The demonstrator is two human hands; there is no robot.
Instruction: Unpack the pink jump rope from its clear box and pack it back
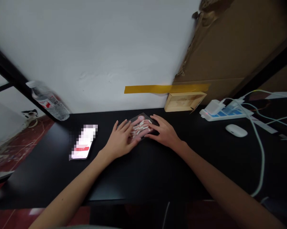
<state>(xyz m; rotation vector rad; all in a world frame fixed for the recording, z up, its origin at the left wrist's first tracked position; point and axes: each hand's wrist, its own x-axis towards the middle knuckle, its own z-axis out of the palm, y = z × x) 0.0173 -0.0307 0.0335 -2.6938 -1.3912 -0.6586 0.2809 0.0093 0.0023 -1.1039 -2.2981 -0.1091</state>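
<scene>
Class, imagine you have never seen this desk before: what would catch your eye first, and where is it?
Two bare hands meet at the middle of the black desk: the left hand and right hand rest open on a small clear tray of white pieces. A lit phone glows to the left, and a strip of yellow tape crosses the white wall behind.

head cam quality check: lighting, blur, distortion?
Head view: dim and soft; matte black table swallows detail, white wall evenly lit. Wide-angle bending at edges. Phone screen pixelated. Small white pieces in the clear tray between left hand and right hand indistinct.
</scene>
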